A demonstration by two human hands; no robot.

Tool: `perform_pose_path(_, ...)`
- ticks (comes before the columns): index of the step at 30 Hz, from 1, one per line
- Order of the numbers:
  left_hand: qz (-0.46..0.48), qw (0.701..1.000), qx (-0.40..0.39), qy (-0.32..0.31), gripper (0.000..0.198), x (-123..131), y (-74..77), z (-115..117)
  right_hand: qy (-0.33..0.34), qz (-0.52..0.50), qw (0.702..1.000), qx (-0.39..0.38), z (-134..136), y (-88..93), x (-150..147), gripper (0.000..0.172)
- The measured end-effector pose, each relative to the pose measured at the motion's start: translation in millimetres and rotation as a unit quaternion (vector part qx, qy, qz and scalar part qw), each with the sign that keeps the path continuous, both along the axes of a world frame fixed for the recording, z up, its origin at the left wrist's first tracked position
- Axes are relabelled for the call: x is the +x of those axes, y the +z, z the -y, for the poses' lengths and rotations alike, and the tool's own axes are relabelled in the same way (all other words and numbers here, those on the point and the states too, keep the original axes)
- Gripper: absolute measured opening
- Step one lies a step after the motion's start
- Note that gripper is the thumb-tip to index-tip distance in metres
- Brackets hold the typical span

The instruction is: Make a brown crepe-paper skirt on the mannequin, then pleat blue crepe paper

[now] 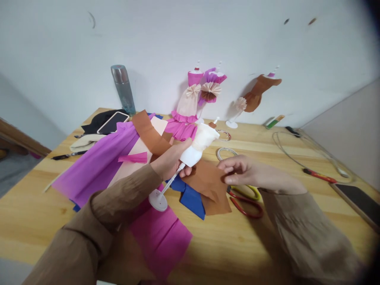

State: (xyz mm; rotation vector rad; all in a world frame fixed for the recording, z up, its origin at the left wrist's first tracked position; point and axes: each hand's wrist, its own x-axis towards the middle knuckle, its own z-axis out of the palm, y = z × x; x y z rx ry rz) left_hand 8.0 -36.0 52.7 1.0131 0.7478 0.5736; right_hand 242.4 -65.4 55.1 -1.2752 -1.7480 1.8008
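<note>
In my left hand (175, 160) is a small white dress-form mannequin (192, 152), tilted, its thin stand and round base pointing down toward me. Pale wrapping covers its upper torso. My right hand (242, 171) has its fingers curled at the edge of a piece of brown crepe paper (208, 180), seemingly pinching it. Under that paper lies a blue piece (192, 201). Magenta crepe paper (166, 241) spreads below the mannequin's base. To the left are a purple sheet (97, 158) and a brown strip (150, 132). Scissors with red handles (251, 213) lie below my right hand, beside a yellow handle (252, 192).
Several dressed mannequins, one in a brown dress (261, 89), stand along the wall. A grey bottle (123, 91) stands back left, near a phone (113, 122). At right lie a cable (285, 148), a red-handled tool (319, 175) and another phone (359, 204). A tape roll (227, 150) lies mid-table.
</note>
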Motion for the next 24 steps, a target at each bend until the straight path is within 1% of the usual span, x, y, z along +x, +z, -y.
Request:
perform_pose_path(3,0.007,1.000,-0.012,0.009,0.057,1,-1.6,0,0.032,0.042,0.998,0.027,-1,4.6,10,0.037)
perform_pose_path(5,0.013,0.999,-0.029,-0.001,0.055,3,-1.5,3,0.040,0.056,0.997,0.047,0,9.6,18,0.038)
perform_pose_path(7,0.018,0.998,-0.053,-0.025,0.056,6,0.4,11,0.039,0.068,0.994,0.076,2,15.6,27,0.039)
perform_pose_path(9,0.022,0.995,-0.085,-0.056,0.060,9,3.6,21,0.044,0.079,0.990,0.113,4,21.2,37,0.044)
perform_pose_path(11,0.035,0.987,-0.134,-0.084,0.059,11,6.8,32,0.048,0.073,0.987,0.136,7,24.9,44,0.047)
perform_pose_path(13,0.047,0.978,-0.170,-0.110,0.059,13,9.1,41,0.031,0.045,0.988,0.146,10,26.3,48,0.042)
perform_pose_path(14,0.046,0.977,-0.170,-0.119,0.059,13,9.9,44,0.018,0.029,0.989,0.143,11,26.1,49,0.039)
perform_pose_path(16,0.049,0.981,-0.146,-0.121,0.058,12,11.9,44,-0.015,0.008,0.992,0.127,14,24.6,49,0.035)
perform_pose_path(17,0.048,0.984,-0.131,-0.114,0.057,11,13.7,41,-0.032,0.001,0.993,0.117,15,23.3,48,0.036)
perform_pose_path(19,0.064,0.990,-0.104,-0.067,0.058,5,20.2,31,-0.060,-0.015,0.994,0.089,15,19.7,46,0.040)
perform_pose_path(22,0.088,0.995,-0.035,0.033,0.054,-10,37.8,10,-0.117,-0.057,0.989,0.070,12,12.8,38,0.050)
perform_pose_path(23,0.092,0.994,-0.011,0.066,0.052,-17,44.8,3,-0.130,-0.065,0.986,0.076,10,10.2,33,0.052)
perform_pose_path(24,0.092,0.990,0.009,0.104,0.051,-26,51.7,-4,-0.128,-0.065,0.986,0.087,7,7.5,28,0.052)
